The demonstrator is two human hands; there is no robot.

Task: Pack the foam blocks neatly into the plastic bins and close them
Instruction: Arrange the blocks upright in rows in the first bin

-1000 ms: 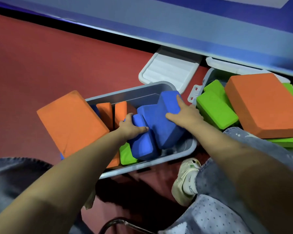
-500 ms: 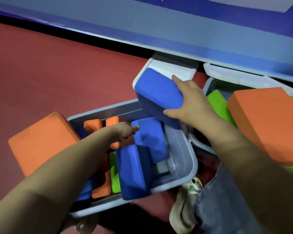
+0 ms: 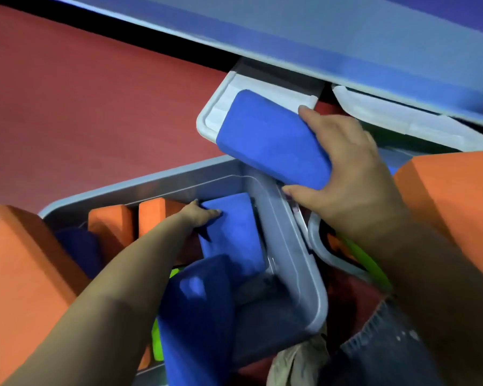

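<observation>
A grey plastic bin (image 3: 290, 246) sits on the red floor and holds orange, blue and green foam blocks. My right hand (image 3: 354, 174) grips a blue foam block (image 3: 271, 140) lifted above the bin's far right corner. My left hand (image 3: 201, 214) reaches into the bin, fingers pressed on the top edge of an upright blue block (image 3: 232, 235) beside two upright orange blocks (image 3: 112, 221). Another blue block (image 3: 198, 313) leans at the near side. A large orange block (image 3: 17, 274) rests over the bin's left end.
A white lid (image 3: 221, 110) lies on the floor behind the bin, a second lid (image 3: 402, 121) to its right. A second bin (image 3: 326, 254) on the right holds a green block (image 3: 368, 263), with a big orange block (image 3: 452, 201) on top. A blue-grey ledge (image 3: 318, 37) runs overhead.
My right hand has lifted one blue block out of the bin, up and to the far right. My left hand moved deeper into the bin onto the remaining upright blue block. The view came closer.
</observation>
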